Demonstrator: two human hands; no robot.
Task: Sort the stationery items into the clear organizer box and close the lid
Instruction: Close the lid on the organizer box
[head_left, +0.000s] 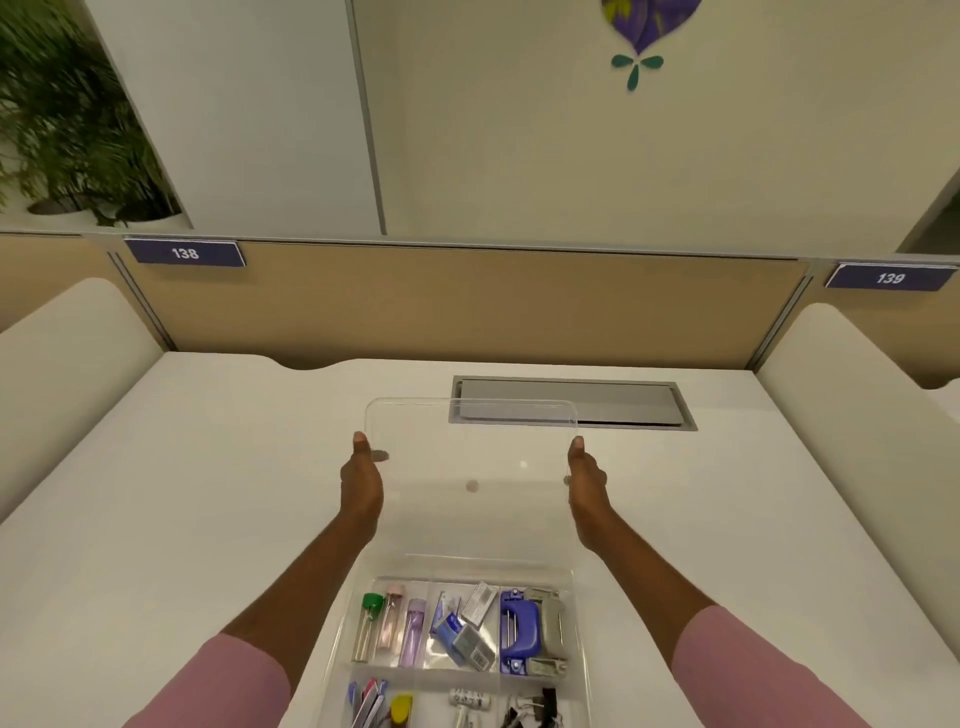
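Note:
The clear organizer box (582, 649) lies on the white table near the bottom edge of the view, its compartments filled. Three small tubes (387, 626) stand in the left compartment, staple packets (465, 631) in the middle one, and a blue hole punch (519, 631) with a grey stapler (550, 631) on the right. Pens and binder clips (530, 709) fill the front row. The clear lid (470, 441) is held above and beyond the box. My left hand (363, 480) grips its left edge and my right hand (584, 480) its right edge.
A grey cable hatch (597, 402) is set into the table behind the lid. Cream side panels (67, 353) flank the desk, and a tan partition with signs 138 and 139 closes the back. A plant (67, 130) stands at the upper left.

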